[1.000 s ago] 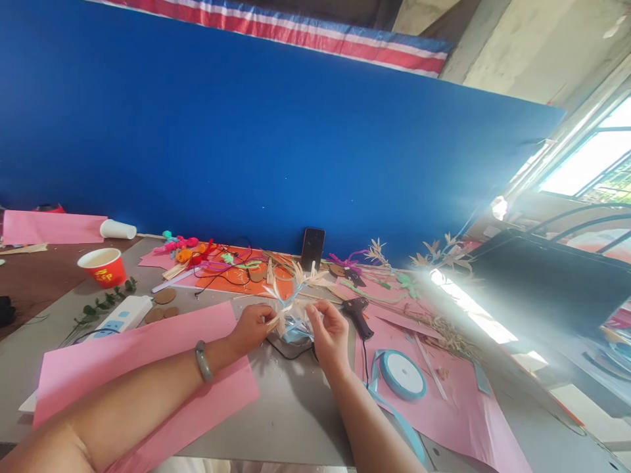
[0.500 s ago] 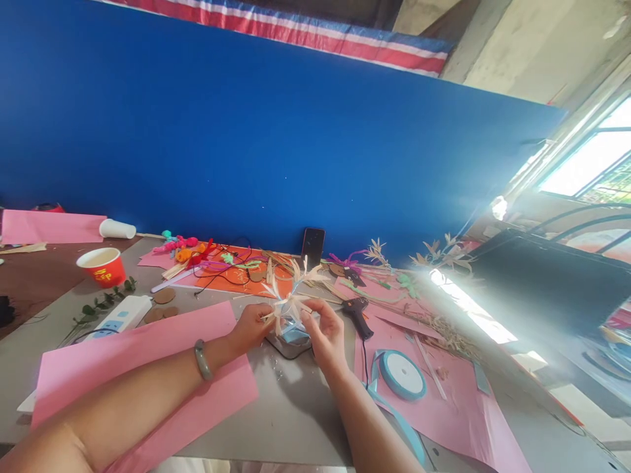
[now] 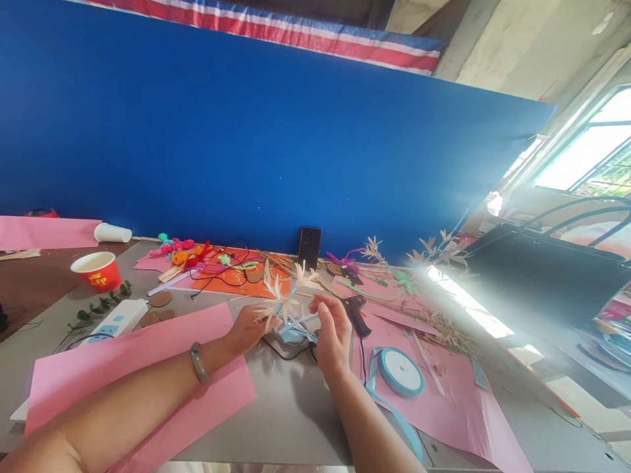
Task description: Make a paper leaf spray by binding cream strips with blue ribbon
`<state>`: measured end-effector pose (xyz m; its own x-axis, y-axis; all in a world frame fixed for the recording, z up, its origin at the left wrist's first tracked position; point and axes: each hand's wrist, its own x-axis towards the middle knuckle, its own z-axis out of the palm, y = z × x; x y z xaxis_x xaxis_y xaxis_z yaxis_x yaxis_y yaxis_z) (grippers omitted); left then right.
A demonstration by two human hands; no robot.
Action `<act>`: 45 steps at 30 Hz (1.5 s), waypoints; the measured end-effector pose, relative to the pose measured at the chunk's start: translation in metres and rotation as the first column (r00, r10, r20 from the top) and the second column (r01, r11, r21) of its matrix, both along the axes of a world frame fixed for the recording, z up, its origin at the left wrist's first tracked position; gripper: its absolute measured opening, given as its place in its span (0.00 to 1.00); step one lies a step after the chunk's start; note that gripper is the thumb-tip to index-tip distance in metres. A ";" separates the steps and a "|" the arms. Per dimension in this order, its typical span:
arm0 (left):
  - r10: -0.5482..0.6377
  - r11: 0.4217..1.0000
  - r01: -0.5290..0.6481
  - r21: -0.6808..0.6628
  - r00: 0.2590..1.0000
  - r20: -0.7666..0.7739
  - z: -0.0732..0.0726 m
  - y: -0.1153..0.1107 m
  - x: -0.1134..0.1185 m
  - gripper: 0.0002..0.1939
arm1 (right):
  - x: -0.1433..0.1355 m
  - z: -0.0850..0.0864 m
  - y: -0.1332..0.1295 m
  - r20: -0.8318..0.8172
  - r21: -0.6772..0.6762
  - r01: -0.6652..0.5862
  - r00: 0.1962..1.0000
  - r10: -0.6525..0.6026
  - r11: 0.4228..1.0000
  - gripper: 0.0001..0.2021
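A spray of pale dried-looking flowers (image 3: 279, 299) with pointed petals stands upright over the table, its stem gripped by my left hand (image 3: 249, 326). My fingers and the petals hide most of that stem. From the base of the flowers a light blue ribbon (image 3: 298, 322) stretches to the right, its far end pinched between the thumb and fingers of my right hand (image 3: 332, 336). More ribbon shows beneath the flowers, partly hidden. A black glue gun (image 3: 357, 315) lies just beyond my right hand.
To the right, a ribbon spool (image 3: 401, 372) lies on pink paper (image 3: 458, 407). Another pink sheet (image 3: 142, 387) is under my left forearm. At the left are a power strip (image 3: 116, 322) and a red paper cup (image 3: 98, 271). A phone (image 3: 310, 247) leans against the blue partition (image 3: 276, 131).
My right hand has drawn away to the right from the flowers, pulling the ribbon out between both hands. The flowers have tilted slightly left in my left hand.
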<state>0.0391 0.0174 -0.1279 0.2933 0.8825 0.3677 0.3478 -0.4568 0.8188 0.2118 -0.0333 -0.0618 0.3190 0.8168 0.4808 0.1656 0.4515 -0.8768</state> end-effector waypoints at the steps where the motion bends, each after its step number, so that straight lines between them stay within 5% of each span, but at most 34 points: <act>1: 0.000 1.000 0.000 0.001 1.000 -0.022 0.000 0.001 -0.001 0.17 | 0.000 -0.001 0.001 -0.039 0.017 0.021 0.999 -0.021 1.000 0.06; 9: 0.092 0.996 -0.092 -0.010 0.996 -0.016 -0.004 0.001 -0.005 0.14 | 0.007 -0.008 0.012 -0.273 0.136 -0.090 0.954 0.125 0.987 0.10; 19: 0.011 0.997 -0.009 -0.079 1.000 0.021 0.003 -0.002 -0.002 0.17 | 0.007 -0.009 0.010 -0.028 -0.027 -0.072 0.997 0.071 0.997 0.11; 29: -0.026 0.997 0.030 -0.065 0.997 0.068 0.003 -0.003 0.002 0.18 | 0.010 -0.010 0.011 -0.101 0.013 0.038 0.994 -0.037 0.999 0.09; 45: -0.052 0.995 0.065 0.071 0.983 -0.174 0.001 -0.001 0.000 0.19 | 0.008 -0.003 0.007 0.041 0.031 -0.124 0.992 0.123 0.992 0.09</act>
<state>0.0392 0.0162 -0.1273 0.4085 0.8331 0.3728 0.4512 -0.5394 0.7110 0.2196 -0.0264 -0.0645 0.1973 0.8320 0.5186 0.1408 0.4994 -0.8548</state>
